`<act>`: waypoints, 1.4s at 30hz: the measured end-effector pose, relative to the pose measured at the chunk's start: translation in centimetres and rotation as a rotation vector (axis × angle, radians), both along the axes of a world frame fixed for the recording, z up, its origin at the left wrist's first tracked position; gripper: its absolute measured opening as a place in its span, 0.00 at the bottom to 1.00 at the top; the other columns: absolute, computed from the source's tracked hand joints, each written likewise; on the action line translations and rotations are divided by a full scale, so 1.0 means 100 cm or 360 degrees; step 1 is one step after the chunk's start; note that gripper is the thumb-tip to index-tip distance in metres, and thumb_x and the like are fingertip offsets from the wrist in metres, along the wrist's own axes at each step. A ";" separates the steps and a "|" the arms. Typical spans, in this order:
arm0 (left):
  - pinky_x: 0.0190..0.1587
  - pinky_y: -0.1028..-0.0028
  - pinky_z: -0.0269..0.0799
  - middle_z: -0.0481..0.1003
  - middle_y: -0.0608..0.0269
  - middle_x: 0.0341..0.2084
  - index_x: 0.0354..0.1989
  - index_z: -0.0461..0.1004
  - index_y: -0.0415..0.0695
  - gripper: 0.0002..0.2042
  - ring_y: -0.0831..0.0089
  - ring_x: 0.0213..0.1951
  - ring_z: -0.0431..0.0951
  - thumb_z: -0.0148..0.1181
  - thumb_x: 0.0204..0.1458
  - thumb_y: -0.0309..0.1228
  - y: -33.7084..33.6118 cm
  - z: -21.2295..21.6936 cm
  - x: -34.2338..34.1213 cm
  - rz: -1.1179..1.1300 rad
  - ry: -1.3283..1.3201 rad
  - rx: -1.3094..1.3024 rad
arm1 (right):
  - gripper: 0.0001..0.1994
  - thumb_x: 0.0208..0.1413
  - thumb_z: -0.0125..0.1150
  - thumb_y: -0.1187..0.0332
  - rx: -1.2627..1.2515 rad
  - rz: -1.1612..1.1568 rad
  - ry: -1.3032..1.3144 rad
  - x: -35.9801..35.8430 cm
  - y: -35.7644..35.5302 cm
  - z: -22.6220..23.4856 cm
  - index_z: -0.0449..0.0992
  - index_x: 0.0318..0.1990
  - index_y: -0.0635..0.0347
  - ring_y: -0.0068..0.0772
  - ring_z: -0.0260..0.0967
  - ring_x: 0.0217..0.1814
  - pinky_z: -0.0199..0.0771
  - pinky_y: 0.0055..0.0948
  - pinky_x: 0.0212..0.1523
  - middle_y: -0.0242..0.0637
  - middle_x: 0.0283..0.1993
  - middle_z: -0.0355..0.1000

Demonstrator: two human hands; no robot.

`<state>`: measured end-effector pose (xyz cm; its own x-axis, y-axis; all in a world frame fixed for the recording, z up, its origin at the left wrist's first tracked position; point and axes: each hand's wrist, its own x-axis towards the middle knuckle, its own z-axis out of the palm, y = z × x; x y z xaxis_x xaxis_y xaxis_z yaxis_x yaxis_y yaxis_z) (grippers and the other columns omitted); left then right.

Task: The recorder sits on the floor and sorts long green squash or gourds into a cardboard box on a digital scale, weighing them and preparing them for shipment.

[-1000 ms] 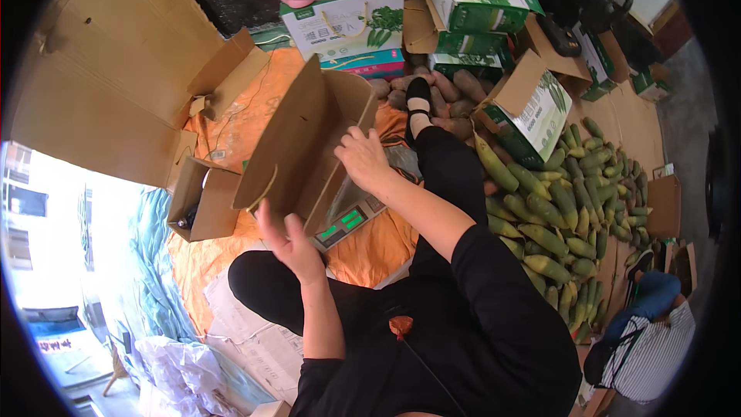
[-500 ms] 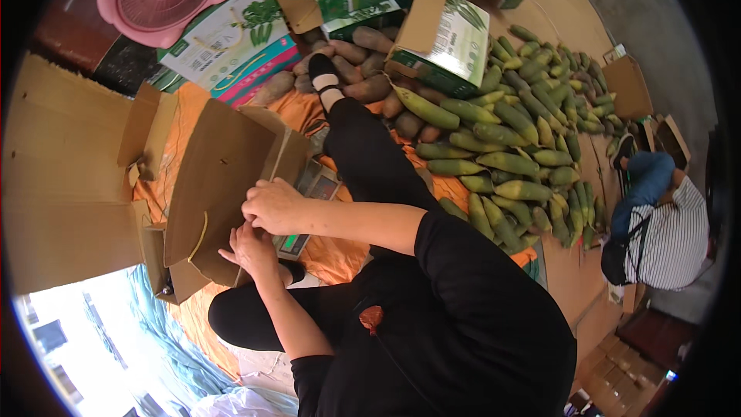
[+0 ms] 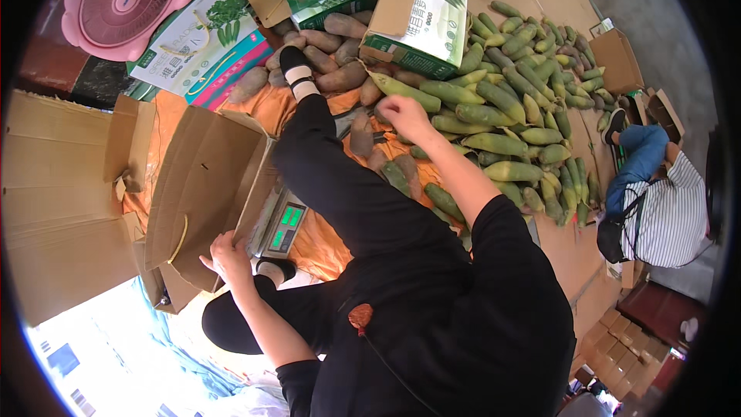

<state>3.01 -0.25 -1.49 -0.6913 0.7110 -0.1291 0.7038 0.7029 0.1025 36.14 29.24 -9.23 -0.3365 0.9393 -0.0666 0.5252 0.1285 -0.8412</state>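
My right hand (image 3: 407,117) is stretched out over the near left edge of a heap of green radishes (image 3: 482,114). Its fingers are loosely bent, and no held thing shows in them. Close by lie reddish-brown radishes (image 3: 342,77), some of them around my foot. My left hand (image 3: 229,260) is at the near edge of an open cardboard box (image 3: 212,158), fingers partly spread and nothing in them. A yellow cord handle (image 3: 179,239) hangs on the box's side. Between the box and my leg stands a scale (image 3: 268,233) with a lit green display.
A pink fan (image 3: 123,1) and a printed carton (image 3: 197,38) stand at the far left. Another white and green carton (image 3: 426,27) rests against the heap. Orange sheeting (image 3: 315,243) covers the floor under my legs. A person in a striped shirt (image 3: 671,208) sits at the right.
My right hand has left my left hand and moved right and away to the radish heap. My left hand has shifted slightly down and left. The scale's display shows more fully.
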 end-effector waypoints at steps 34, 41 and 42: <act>0.54 0.49 0.58 0.75 0.64 0.30 0.32 0.78 0.50 0.08 0.62 0.42 0.74 0.64 0.41 0.33 0.001 0.003 0.011 0.0180 0.0154 0.0091 | 0.34 0.42 0.71 0.65 -0.0641 -0.0462 -0.2094 0.269 -0.020 -0.051 0.62 0.58 0.44 0.44 0.57 0.63 0.66 0.49 0.54 0.34 0.59 0.61; 0.55 0.50 0.58 0.75 0.63 0.31 0.32 0.78 0.49 0.07 0.61 0.41 0.74 0.63 0.44 0.32 0.002 0.010 0.014 0.0212 0.0123 0.0064 | 0.36 0.35 0.74 0.57 -0.0760 -0.0094 -0.2130 0.220 -0.019 -0.042 0.67 0.56 0.53 0.41 0.68 0.57 0.70 0.41 0.53 0.40 0.55 0.70; 0.56 0.48 0.58 0.74 0.62 0.30 0.31 0.78 0.49 0.06 0.61 0.40 0.74 0.63 0.44 0.32 0.001 0.013 0.015 0.0212 0.0130 0.0058 | 0.36 0.35 0.74 0.58 -0.0769 -0.0210 -0.2029 0.216 -0.022 -0.043 0.68 0.55 0.56 0.42 0.68 0.57 0.70 0.41 0.53 0.41 0.55 0.70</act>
